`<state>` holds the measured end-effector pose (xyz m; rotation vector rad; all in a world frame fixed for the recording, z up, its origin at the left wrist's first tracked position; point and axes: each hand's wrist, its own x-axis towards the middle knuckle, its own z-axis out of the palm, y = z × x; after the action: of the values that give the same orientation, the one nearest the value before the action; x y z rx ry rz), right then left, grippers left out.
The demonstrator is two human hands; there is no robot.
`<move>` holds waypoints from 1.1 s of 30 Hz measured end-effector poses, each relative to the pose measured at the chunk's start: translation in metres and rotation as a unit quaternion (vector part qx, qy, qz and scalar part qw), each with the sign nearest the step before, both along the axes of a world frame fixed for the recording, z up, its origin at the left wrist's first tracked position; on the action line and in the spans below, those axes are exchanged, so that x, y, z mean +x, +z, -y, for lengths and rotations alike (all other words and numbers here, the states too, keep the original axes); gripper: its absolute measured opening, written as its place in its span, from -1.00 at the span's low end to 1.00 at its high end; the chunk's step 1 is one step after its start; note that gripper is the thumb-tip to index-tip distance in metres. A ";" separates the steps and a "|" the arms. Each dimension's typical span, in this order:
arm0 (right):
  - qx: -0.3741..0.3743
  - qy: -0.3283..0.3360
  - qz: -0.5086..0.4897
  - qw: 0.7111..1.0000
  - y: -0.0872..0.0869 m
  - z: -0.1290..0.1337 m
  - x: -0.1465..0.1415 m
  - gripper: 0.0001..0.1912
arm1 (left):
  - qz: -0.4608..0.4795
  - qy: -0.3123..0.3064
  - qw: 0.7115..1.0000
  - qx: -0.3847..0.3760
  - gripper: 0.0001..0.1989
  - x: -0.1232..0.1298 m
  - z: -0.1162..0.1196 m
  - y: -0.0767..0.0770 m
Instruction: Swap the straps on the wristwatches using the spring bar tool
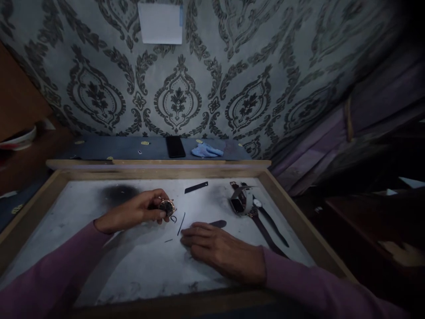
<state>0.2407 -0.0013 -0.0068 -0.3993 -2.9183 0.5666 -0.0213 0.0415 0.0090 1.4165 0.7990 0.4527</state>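
Observation:
My left hand [146, 208] is closed on a watch case [167, 207] with a dark dial and a rose-gold rim, held between thumb and fingers. Just under it is a small dark curved piece [173, 219]. My right hand [219, 250] rests low on the white surface, palm down, its fingers stretched out to the left. Near its fingertips lies a thin dark rod [181, 223]. A dark strap piece [219, 223] shows behind the knuckles, partly hidden by the hand. A short thin pin [168, 240] lies to the left of these fingers.
A wood-framed tray [159, 165] encloses the white work surface. Several watches [245, 201] with straps lie at the right. A dark flat blade [196, 187] sits toward the back. Beyond the frame are a black phone [175, 146] and a blue cloth [207, 150], before a patterned wall.

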 end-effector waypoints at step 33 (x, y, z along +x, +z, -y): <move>-0.733 -0.234 -0.332 0.546 0.001 -0.018 -0.041 -0.64 | -0.118 -0.001 0.935 0.334 -0.89 0.011 0.013 0.007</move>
<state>0.1995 0.0164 -0.0060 -0.7651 -0.8913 2.2241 -0.0100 0.0281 0.0163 2.1348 0.8770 0.5931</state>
